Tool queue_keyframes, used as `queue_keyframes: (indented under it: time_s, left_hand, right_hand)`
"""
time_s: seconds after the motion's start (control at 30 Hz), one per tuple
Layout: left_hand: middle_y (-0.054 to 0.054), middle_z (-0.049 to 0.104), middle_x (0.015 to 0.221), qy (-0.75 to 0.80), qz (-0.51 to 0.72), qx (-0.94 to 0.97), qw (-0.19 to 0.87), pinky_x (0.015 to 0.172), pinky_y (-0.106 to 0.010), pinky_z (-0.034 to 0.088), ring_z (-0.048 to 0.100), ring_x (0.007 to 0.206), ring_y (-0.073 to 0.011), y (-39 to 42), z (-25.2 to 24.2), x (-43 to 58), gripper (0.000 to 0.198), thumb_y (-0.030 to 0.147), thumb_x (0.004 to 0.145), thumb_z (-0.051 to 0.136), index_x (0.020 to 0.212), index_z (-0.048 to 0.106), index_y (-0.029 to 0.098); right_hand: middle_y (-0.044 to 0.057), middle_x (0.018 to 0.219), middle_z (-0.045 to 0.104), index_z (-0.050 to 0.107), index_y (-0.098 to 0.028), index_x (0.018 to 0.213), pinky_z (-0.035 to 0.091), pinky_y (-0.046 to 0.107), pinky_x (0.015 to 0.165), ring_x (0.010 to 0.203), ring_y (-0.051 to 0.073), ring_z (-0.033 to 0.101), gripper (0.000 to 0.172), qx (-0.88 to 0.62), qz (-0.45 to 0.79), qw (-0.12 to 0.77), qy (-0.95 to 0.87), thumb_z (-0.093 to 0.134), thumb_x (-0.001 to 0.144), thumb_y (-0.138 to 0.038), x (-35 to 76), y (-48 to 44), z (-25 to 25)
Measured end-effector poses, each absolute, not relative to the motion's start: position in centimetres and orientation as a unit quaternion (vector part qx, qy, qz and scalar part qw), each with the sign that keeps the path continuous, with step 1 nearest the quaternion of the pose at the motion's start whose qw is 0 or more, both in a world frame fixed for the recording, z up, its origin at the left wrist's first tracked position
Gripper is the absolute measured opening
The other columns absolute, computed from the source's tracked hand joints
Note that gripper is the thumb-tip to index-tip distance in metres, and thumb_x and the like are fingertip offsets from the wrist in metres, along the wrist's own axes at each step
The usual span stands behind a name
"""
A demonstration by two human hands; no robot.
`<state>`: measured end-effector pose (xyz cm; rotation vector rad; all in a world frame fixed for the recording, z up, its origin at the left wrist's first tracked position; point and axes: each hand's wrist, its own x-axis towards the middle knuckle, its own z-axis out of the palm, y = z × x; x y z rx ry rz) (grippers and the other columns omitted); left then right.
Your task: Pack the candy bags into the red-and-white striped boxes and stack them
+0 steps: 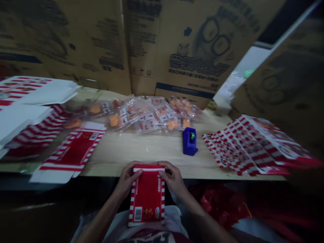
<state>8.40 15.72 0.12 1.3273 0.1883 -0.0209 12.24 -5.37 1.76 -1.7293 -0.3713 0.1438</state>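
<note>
Head view, from the left: a stack of white-and-red cartons [54, 92] is set at the far end of the table [121, 148], with striped cartons [42, 130] seen just below it. Next to these, a flat red carton [78, 148] is laid at a slant, its white flaps spread and its near end hung over the front edge. Farther back, clear packets [152, 114] with orange pieces inside are heaped in the middle. At the front edge, a red box [148, 194] with striped sides is held upright in the view between 2 hands. Its upper left corner is gripped by the left hand [127, 179] and its upper right corner by the right hand [173, 177]; on both, the fingers are curled closely around the edge, with the thumb laid on the printed face. Beyond, 1 blue tape dispenser [189, 143] is stood on the table, and at the right striped packaging [243, 145] is piled. Large cardboard boxes [152, 44] are lined up behind.
</note>
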Motion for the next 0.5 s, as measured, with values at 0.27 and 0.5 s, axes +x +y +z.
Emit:
queue_keyframes:
  time_s: [0.27,0.5]
  left_hand:
    - [-0.002,0.066,0.081,0.132,-0.063,0.582,0.8,0.059,-0.025,0.051,0.062,0.066,-0.0167,15.1,0.4,9.2,0.03,0.035,0.067,0.079,0.083,0.061,0.017]
    - [0.0,0.067,0.079,0.165,-0.057,0.579,0.796,0.056,-0.024,0.052,0.063,0.063,-0.0162,14.5,1.1,9.2,0.037,0.037,0.063,0.081,0.088,0.059,0.019]
  right_hand:
    - [0.01,0.098,0.063,0.066,-0.015,0.089,0.048,0.031,0.066,0.081,0.02,0.058,0.031,-0.811,-0.236,0.525,0.099,0.061,0.076,-0.043,20.5,-15.6,2.1]
    - [0.004,0.067,0.059,0.065,-0.016,0.067,0.044,0.031,0.063,0.069,0.02,0.054,0.034,-0.801,-0.196,0.551,0.132,0.063,0.068,-0.051,24.2,-16.8,-0.4]
